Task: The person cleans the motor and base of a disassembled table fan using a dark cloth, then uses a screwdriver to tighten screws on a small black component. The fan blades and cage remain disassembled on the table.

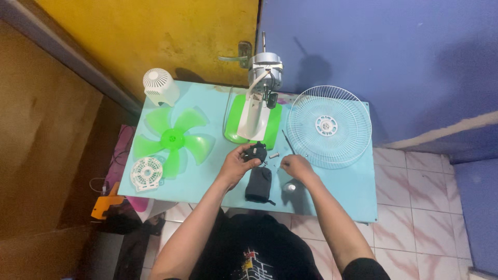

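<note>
Your table (342, 192) is pale blue and stands on a tiled floor (415, 207). On it lie a white motor cover (160, 85), a green blade (174, 140), a round white grille part (146, 173), the fan body (257, 111) on its green base, a white wire guard (329, 126), a black pouch (259, 185) and small screws (274, 154).

Head camera looks steeply down from above onto the light-blue table (358, 192), fairly near.

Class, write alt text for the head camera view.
A person's left hand holds a small black part over a light blue table while the right hand pinches something tiny. Around lie a green fan blade, white grille and motor.
</note>
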